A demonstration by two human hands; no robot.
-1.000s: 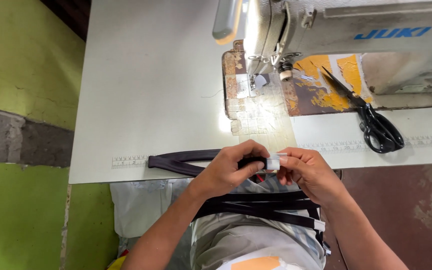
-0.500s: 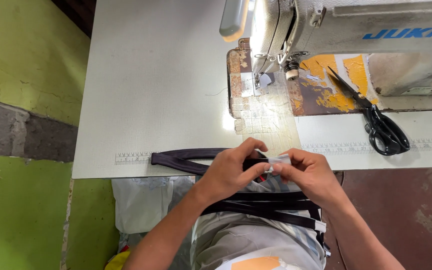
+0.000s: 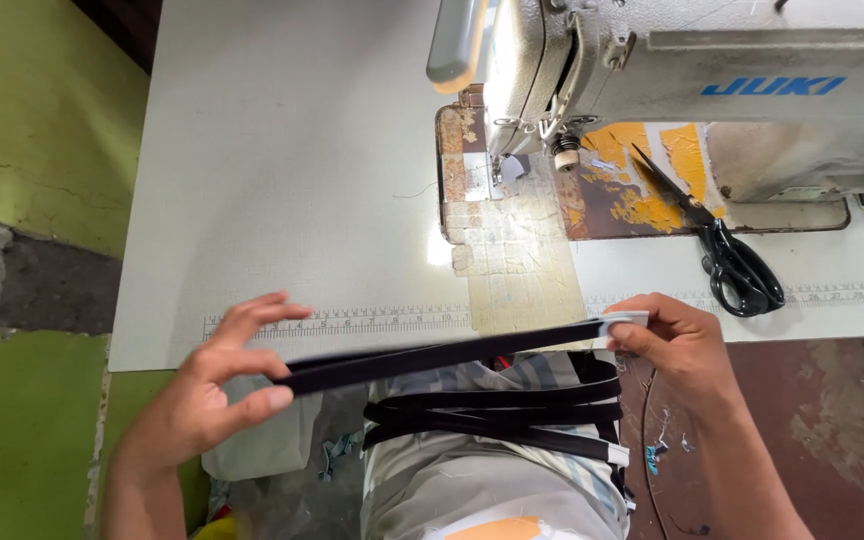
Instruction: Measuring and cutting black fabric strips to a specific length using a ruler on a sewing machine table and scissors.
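Black strap [image 3: 432, 357] stretched taut between both hands, just off the near edge of the white sewing table [image 3: 282, 180]. Left hand [image 3: 207, 400] pinches the strap's left end between thumb and fingers, the other fingers spread loosely above it. Right hand [image 3: 677, 345] grips the right end, fingers closed on a small white tag [image 3: 624, 320] sitting at that end.

Strap runs roughly parallel to the ruler strip [image 3: 352, 322] set along the table's near edge, just beside it.

More black straps [image 3: 492, 415] lie folded across the lap below, one showing a white tag end at right.

Sewing machine [image 3: 672, 90] at far right, needle area lit, nothing under the presser foot. Black scissors [image 3: 727, 255] rest on the table to the right of the needle plate.

Progress, as a judgement: strap is tagged and pulled straight, but nothing is fed to the machine yet; the lap pile cannot be sorted into done or waiting
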